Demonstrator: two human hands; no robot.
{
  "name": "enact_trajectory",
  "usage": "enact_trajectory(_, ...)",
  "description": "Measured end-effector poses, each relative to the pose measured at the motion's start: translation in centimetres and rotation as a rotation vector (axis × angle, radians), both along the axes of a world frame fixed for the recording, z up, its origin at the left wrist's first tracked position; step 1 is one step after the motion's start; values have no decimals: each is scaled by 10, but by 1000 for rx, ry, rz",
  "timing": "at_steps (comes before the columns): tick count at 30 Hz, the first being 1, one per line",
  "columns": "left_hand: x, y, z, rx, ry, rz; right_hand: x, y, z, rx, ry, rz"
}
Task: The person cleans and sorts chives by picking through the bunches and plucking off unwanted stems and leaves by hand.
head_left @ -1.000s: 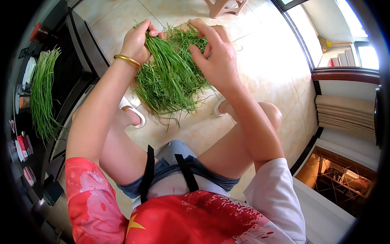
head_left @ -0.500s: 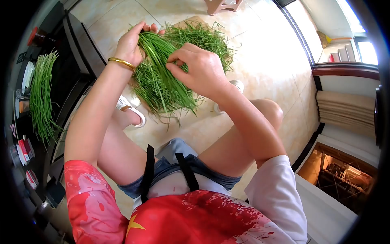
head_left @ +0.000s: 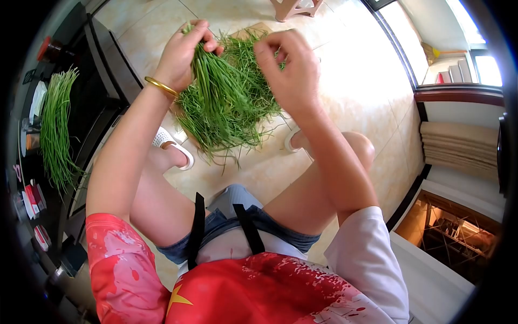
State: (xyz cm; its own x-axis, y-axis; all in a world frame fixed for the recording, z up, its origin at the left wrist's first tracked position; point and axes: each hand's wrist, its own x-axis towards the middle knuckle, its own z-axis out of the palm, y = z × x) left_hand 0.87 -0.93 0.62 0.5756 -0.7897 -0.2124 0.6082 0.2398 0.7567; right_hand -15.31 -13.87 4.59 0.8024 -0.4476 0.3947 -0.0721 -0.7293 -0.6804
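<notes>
A bunch of long green stalks (head_left: 213, 81) is gripped at its upper end by my left hand (head_left: 183, 51), which wears a gold bangle at the wrist. The loose ends of the bunch hang toward me over a spread heap of green stalks (head_left: 251, 62) on the floor. Over the heap's right side is my right hand (head_left: 294, 70), raised apart from the bunch. Its fingers are curled, and whatever may be between them is hidden.
Another bundle of green stalks (head_left: 56, 124) lies on the dark cabinet (head_left: 105, 67) at the left, near small boxes and a jar. A plastic stool (head_left: 295, 7) stands at the top. White shoes (head_left: 175, 148) flank the heap.
Since half a second ago, my right hand has moved up and right, away from the bunch. My left hand is slightly higher, still around the stalks, whose hanging ends have shifted.
</notes>
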Motion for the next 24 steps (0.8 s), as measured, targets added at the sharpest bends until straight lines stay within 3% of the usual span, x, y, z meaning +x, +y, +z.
enact_trajectory(1, -5, -1, 3, 0, -119, -27, 2, -6, 1, 69, -68, -67)
enact_trajectory(2, -11, -2, 5, 0, -237, -57, 4, -14, -8, 272, -59, 20)
enact_trajectory(3, -18, -4, 7, -1, -239, -57, 4, -12, -7, 270, -61, 19)
enact_trajectory(5, -32, -9, 8, -59, -353, -24, 5, -5, -5, 832, 125, 332)
enact_trajectory(7, -39, -15, 9, -24, -407, 34, 14, 3, -23, 997, 202, 583)
enact_trajectory(9, -46, -16, 13, -75, -359, 25, 11, 15, -33, 971, 327, 531)
enact_trajectory(13, -46, -16, 18, -64, -249, -59, 12, 16, -35, 1273, 522, 622)
enact_trajectory(22, -24, -1, 19, -130, 4, -259, 4, 6, -31, 1299, 302, 433)
enact_trajectory(24, -29, 0, 13, -84, -100, -321, 5, 3, -32, 1307, 286, 450)
